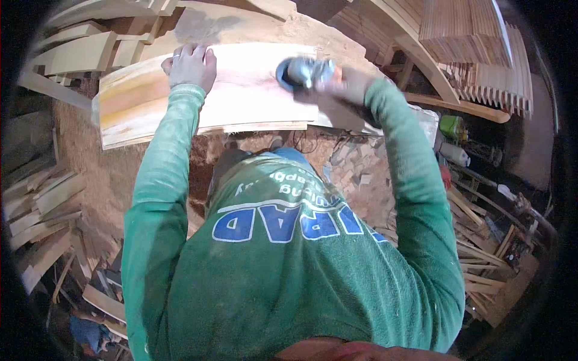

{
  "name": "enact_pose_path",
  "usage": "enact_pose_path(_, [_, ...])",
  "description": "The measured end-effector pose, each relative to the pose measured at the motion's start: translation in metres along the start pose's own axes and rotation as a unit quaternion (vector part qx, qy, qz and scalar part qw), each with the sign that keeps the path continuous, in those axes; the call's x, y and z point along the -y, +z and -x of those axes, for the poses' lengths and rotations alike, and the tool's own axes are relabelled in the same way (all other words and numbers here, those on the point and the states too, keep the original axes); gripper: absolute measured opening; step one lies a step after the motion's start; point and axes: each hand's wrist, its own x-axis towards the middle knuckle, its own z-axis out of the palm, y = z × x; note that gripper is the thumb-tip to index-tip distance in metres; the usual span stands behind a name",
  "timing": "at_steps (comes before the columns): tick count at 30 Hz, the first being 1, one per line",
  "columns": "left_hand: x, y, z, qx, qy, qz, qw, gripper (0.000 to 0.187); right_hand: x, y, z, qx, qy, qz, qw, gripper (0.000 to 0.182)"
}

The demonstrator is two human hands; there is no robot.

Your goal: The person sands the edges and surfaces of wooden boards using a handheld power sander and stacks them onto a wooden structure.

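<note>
A pale wooden board point(253, 105) with yellow-brown streaks at its left end lies across the work surface in front of me. My left hand point(191, 67) presses down near its far edge, fingers bent and closed over that edge. Toward the board's right end, my right hand point(344, 85) is wrapped round a blue-grey power sander point(304, 72) with a round base. Motion blurs that hand and the sander. The sander's base is over the board's face, and its underside is hidden. Another thin board edge point(253, 127) shows beneath the near side.
Cut wooden pieces point(78, 54) are piled at the far left. Stacked slats point(463, 30) stand at the upper right beside a long curved plank point(415, 36). Offcuts point(45, 210) and scrap sticks point(481, 259) litter both sides. A green object point(451, 127) sits at right.
</note>
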Motion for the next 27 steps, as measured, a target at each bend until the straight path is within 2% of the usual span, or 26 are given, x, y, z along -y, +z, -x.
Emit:
enact_pose_path(1, [0.0, -0.001, 0.0, 0.0, -0.002, 0.0, 1.0, 0.037, 0.001, 0.013, 0.019, 0.024, -0.03, -0.046, 0.998, 0.072])
enact_pose_path(2, [-0.001, -0.002, 0.0, 0.001, -0.005, 0.0, 1.0, 0.036, 0.049, 0.016, 0.053, 0.049, -0.053, -0.062, 0.995, 0.07])
enact_pose_path(3, [-0.002, -0.002, 0.002, -0.004, -0.003, 0.007, 1.0, 0.037, -0.014, 0.033, 0.046, 0.053, -0.047, -0.05, 0.996, 0.069])
enact_pose_path(4, [-0.003, -0.003, 0.004, -0.008, 0.001, 0.014, 1.0, 0.037, -0.009, 0.04, 0.06, 0.024, -0.076, -0.057, 0.995, 0.069])
enact_pose_path(6, [-0.003, -0.003, 0.001, -0.005, 0.004, 0.015, 1.0, 0.038, 0.004, 0.034, 0.07, 0.066, 0.021, 0.012, 0.997, 0.072])
enact_pose_path(9, [-0.004, -0.004, 0.001, 0.01, 0.002, 0.001, 1.0, 0.042, -0.019, 0.019, 0.041, 0.037, -0.039, 0.05, 0.997, 0.076])
enact_pose_path(10, [-0.005, -0.002, 0.0, 0.006, 0.003, 0.0, 1.0, 0.042, 0.001, 0.011, 0.038, 0.054, -0.077, -0.104, 0.99, 0.073])
enact_pose_path(12, [0.0, 0.001, 0.001, 0.0, 0.004, -0.005, 1.0, 0.042, 0.021, -0.018, 0.018, 0.009, 0.016, -0.027, 0.999, 0.071])
enact_pose_path(13, [0.0, 0.0, 0.001, 0.0, 0.004, -0.007, 1.0, 0.042, 0.019, -0.028, 0.004, -0.041, 0.044, 0.056, 0.997, 0.08])
enact_pose_path(14, [-0.003, -0.002, 0.002, 0.001, 0.004, -0.01, 1.0, 0.042, -0.017, -0.035, -0.025, -0.096, 0.017, 0.077, 0.992, 0.09])
enact_pose_path(16, [-0.005, -0.005, 0.002, 0.008, 0.0, -0.014, 1.0, 0.041, -0.002, -0.052, -0.036, -0.016, 0.081, 0.038, 0.996, 0.075])
enact_pose_path(17, [-0.007, -0.006, 0.002, 0.015, -0.003, -0.016, 1.0, 0.04, -0.012, -0.053, -0.049, -0.008, 0.1, 0.074, 0.992, 0.072])
enact_pose_path(20, [-0.004, -0.005, 0.0, 0.019, -0.004, -0.023, 1.0, 0.039, -0.001, -0.014, -0.023, -0.006, 0.038, 0.106, 0.994, 0.072])
enact_pose_path(22, [-0.004, -0.005, 0.0, 0.012, -0.001, -0.022, 1.0, 0.039, 0.028, 0.025, 0.005, 0.039, -0.037, 0.054, 0.997, 0.082])
enact_pose_path(24, [-0.006, -0.007, 0.001, 0.002, 0.002, -0.017, 1.0, 0.038, 0.039, 0.037, 0.014, 0.08, -0.08, 0.089, 0.99, 0.078])
enact_pose_path(25, [-0.005, -0.008, 0.001, 0.002, 0.003, -0.011, 1.0, 0.038, 0.04, 0.041, 0.012, 0.069, -0.1, 0.114, 0.986, 0.076])
enact_pose_path(27, [-0.006, -0.009, 0.001, 0.001, 0.004, 0.003, 1.0, 0.038, 0.066, 0.023, 0.011, 0.059, 0.0, 0.15, 0.987, 0.077])
